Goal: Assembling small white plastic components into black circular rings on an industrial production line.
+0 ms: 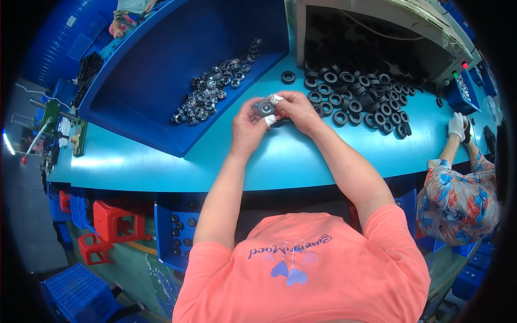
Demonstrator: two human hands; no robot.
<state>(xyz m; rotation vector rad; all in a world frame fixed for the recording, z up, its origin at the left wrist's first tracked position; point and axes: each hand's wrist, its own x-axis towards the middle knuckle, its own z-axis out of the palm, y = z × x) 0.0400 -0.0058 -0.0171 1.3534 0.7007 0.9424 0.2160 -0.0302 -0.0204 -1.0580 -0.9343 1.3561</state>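
A small wheel (266, 109), a black tyre with a shiny silver hub in its middle, is held between my two hands above the blue-green table (226, 172). My left hand (247, 126) grips it from the left, thumb near its lower edge. From the right, my right hand (297, 110) pinches its upper right side. White wrapping covers some of my fingertips. Partly hidden under my right hand lies another dark ring. Right of my hands spreads a heap of black tyres (355, 99). Shiny silver hubs (207, 89) lie in the big blue tray (161, 141) to the left.
A pale-framed box (377, 33) with more black tyres stands behind the heap. At right, a co-worker's gloved hand (456, 126) is near a blue bin (461, 92). A green hand press (51, 121) stands far left. Red stools (113, 220) and a blue crate with wheels (167, 237) are below.
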